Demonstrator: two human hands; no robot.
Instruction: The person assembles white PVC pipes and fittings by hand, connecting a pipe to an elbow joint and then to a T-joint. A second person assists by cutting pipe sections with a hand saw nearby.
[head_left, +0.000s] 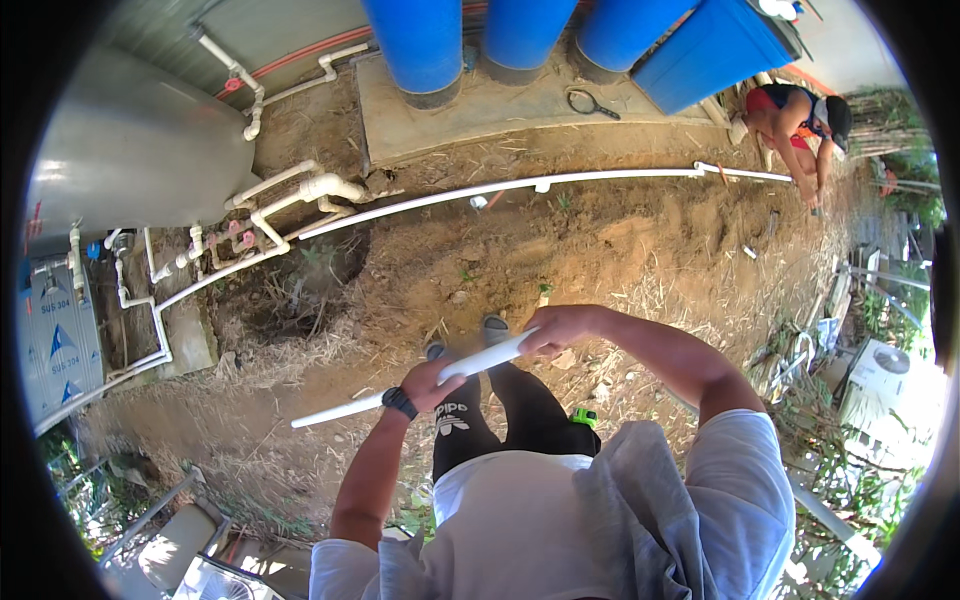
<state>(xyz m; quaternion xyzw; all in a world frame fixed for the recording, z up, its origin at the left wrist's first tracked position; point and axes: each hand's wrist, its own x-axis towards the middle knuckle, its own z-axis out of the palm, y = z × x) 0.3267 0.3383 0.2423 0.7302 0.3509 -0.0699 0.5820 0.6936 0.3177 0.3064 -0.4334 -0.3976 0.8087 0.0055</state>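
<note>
A white plastic pipe (pixel 484 360) slants across in front of my legs, its lower left end pointing out over the soil. Around its middle, my left hand (pixel 432 384) is closed, a dark watch (pixel 399 403) on that wrist. My right hand (pixel 562 328) grips the same pipe at its upper right end, which the fingers partly cover. Beyond my feet, a long white pipe run (pixel 450 194) lies along the ground, joined at the left to several fittings and valves (pixel 240 235).
Several blue barrels (pixel 415 45) stand on a concrete slab (pixel 480 135), with a hand-held racket (pixel 592 103) lying there. At the far right, a co-worker (pixel 795 125) crouches at the pipe run's end. A dug hollow (pixel 305 290) lies left; an air-conditioner unit (pixel 880 375) stands right.
</note>
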